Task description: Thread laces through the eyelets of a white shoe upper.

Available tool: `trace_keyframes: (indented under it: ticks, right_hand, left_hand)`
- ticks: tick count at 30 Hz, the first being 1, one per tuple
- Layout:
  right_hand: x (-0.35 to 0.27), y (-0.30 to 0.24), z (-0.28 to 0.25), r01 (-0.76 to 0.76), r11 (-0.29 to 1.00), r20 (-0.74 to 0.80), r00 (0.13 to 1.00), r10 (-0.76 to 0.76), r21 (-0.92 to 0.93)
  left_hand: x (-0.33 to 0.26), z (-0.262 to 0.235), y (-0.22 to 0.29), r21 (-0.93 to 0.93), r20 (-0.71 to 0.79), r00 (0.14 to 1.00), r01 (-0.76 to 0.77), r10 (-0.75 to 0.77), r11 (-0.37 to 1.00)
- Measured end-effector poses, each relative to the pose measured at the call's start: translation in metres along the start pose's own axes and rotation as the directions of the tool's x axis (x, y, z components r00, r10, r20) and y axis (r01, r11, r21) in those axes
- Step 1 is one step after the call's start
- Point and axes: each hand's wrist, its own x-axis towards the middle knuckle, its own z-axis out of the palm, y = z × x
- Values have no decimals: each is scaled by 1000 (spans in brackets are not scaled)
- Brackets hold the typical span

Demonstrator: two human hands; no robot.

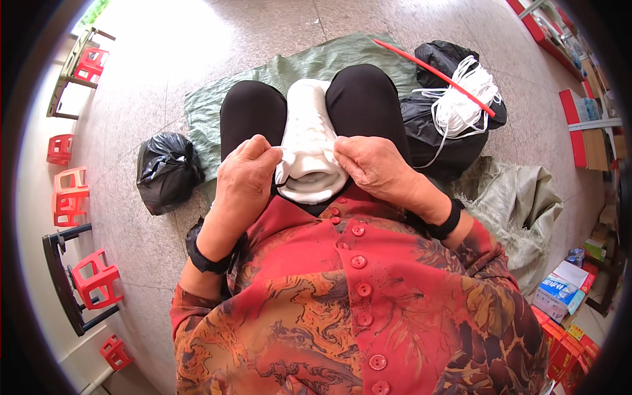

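A white shoe [308,122] is wedged between my knees, its toe pointing away and its padded opening facing me. My left hand [247,171] is closed in a pinch at the left side of the opening, with a bit of white shoelace at its fingertips. On the other side, my right hand [376,166] pinches white lace against the shoe's right edge. Both sets of fingertips touch or nearly touch the shoe. The curled fingers hide most of what they grip.
To the right, a bundle of white laces [464,99] and a red stick [434,74] lie on black bags [434,141]. A tied black bag [170,172] sits left. Under my legs spreads a green woven sheet [207,108]; a pale sack [520,204] lies right. Red stools [97,280] stand far left.
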Motion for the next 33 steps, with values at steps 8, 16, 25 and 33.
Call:
trace_keyframes:
  ticks: [8,16,25,33]
  right_hand:
    - [-2,4,2,17,1000,-21,1000,-17,-4]
    - [-5,6,5,30,1000,-93,995,-29,8]
    - [-7,8,7,34,999,-93,995,-35,-8]
    - [-9,8,9,19,999,-87,996,-21,-30]
  left_hand:
    - [17,1,10,296,267,939,-296,219,908]
    - [-4,11,16,171,43,995,-99,93,980]
    - [9,8,21,244,225,961,-213,159,946]
    - [42,-2,29,300,640,724,-545,258,783]
